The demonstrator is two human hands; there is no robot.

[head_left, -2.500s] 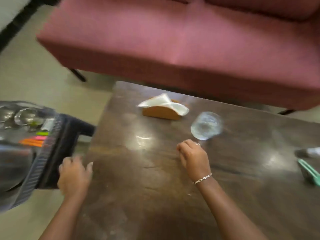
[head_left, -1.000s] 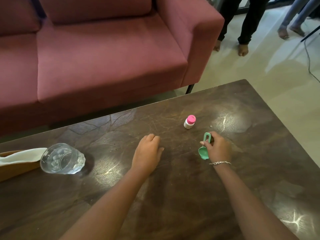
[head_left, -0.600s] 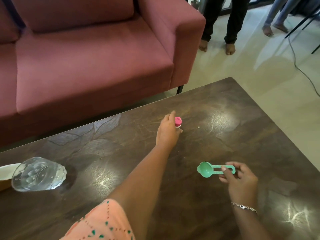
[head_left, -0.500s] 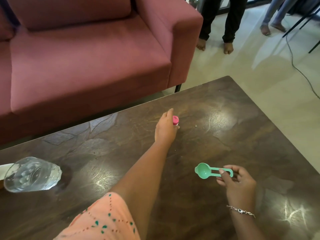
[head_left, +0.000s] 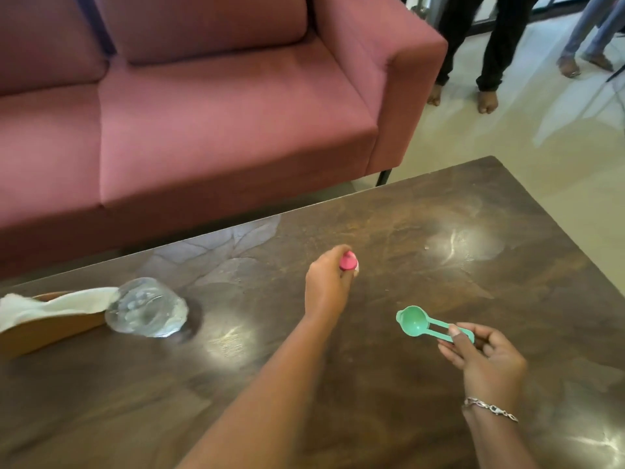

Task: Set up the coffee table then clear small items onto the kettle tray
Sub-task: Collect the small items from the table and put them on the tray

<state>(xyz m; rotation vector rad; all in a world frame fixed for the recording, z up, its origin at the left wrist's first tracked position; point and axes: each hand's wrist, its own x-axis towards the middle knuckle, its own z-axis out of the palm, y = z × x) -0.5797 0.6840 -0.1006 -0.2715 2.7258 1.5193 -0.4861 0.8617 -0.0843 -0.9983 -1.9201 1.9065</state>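
Colours before us
We see a maroon sofa (head_left: pixel 220 123) at twelve, a brown veined table (head_left: pixel 473 258), a pink cap (head_left: pixel 348 261), and a green scoop (head_left: pixel 414 320) at four.

The coffee table (head_left: pixel 439 231) has a dark wood-grain top, polished and glossy (glare patches show). The measuring scoop (head_left: pixel 414 321) is smooth green plastic. The small bottle (head_left: pixel 348 261) has a pink plastic cap. The tumbler (head_left: pixel 145 308) is clear glass. The napkin holder (head_left: pixel 50 330) is matt brown wood. The sofa (head_left: pixel 220 113) is matt red cloth.
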